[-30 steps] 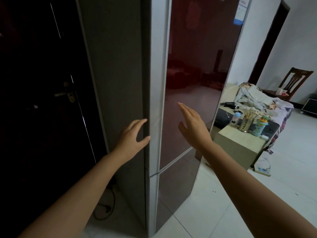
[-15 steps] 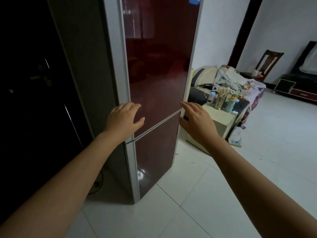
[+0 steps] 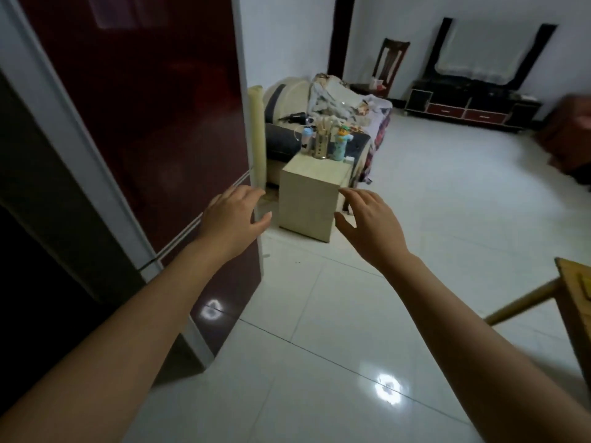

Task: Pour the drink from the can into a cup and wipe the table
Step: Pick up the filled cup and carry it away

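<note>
There is a single view, from a wide-angle camera worn on the person's head, looking forward and down across a room. Both forearms reach out from the bottom corners into the middle of the picture, with the left hand (image 3: 235, 215) and right hand (image 3: 371, 222) close before the lens. The dark red refrigerator (image 3: 144, 123) fills the left side very near the camera, its edges bowed by the lens. The white tiled floor (image 3: 319, 362) spreads below and ahead. A small cabinet (image 3: 308, 199) stands just beyond the hands, and a sofa (image 3: 326, 110) and a low TV stand (image 3: 470, 107) lie far off by the back wall. A wooden edge (image 3: 575, 292) cuts in at the right border.
</note>
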`<state>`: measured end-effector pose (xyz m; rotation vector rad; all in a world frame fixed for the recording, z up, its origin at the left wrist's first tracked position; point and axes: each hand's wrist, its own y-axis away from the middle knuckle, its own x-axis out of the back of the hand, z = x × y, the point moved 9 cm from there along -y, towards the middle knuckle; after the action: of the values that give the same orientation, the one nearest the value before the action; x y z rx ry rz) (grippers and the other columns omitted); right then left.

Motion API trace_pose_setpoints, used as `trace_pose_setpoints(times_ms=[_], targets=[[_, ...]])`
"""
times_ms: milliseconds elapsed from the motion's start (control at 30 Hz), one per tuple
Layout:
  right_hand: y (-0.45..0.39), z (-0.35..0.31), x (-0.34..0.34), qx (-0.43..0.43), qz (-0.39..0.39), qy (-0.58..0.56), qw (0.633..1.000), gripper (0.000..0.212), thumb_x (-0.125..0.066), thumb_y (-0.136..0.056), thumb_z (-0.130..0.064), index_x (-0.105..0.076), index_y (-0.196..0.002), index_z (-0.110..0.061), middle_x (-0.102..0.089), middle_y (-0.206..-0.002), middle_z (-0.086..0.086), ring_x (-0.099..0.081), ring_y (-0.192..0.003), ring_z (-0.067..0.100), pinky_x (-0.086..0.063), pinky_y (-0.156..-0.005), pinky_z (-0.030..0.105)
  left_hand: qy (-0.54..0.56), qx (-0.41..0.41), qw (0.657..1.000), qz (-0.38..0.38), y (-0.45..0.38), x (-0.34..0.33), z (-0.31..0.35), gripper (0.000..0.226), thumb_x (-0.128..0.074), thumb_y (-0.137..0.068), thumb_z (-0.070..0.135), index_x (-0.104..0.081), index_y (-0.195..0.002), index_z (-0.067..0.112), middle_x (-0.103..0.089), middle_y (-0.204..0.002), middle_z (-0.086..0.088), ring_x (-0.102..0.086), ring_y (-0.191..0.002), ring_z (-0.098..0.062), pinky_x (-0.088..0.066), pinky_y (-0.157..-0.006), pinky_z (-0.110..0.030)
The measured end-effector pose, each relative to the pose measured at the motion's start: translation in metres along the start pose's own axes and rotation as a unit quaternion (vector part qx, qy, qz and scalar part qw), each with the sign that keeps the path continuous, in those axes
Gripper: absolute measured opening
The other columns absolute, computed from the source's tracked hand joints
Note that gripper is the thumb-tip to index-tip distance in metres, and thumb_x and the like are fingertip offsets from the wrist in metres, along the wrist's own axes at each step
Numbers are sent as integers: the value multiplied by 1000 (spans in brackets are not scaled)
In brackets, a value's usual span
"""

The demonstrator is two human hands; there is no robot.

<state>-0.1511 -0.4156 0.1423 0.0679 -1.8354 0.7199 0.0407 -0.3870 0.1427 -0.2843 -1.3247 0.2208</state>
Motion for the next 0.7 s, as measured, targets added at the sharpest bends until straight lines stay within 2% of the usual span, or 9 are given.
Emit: trace_pose_setpoints(times_ms=[167,300,467,700], targets=[[40,74,24,-113,21,44,992,44,-53,-92,-26,-48,-130,-5,-56,-130,12,-48,-121,29,-41,-97,39,39,-105,993,-40,-39,-50,74,47,-49,-91,37,-44,-133,16,-48,-134,-5,-43,-123,-24,-32,-99,-35],[93,128,46,-227,38,77,970,44,-54,-91,-23,-48,-129,-3,-56,-129,13,-48,-122,31,-40,-97,40,70,-206,974,-70,-52,-87,145,46,-50,-91,36,-46,-131,15,-51,-132,-7,-45,-120,-25,-34,-97,-35],[179,167,69,-348,42,121,929,44,-53,-91,-24,-48,-129,-3,-57,-127,13,-51,-119,28,-41,-98,38,105,-326,932,-115,-40,-132,233,46,-53,-89,35,-50,-128,11,-55,-127,-11,-50,-116,-29,-37,-95,-40],[308,177,103,-494,43,167,852,43,-54,-90,-25,-49,-128,-3,-59,-123,14,-53,-115,26,-42,-96,34,142,-447,868,-163,16,-160,336,49,-51,-90,35,-46,-132,11,-52,-131,-10,-49,-116,-28,-39,-95,-39]])
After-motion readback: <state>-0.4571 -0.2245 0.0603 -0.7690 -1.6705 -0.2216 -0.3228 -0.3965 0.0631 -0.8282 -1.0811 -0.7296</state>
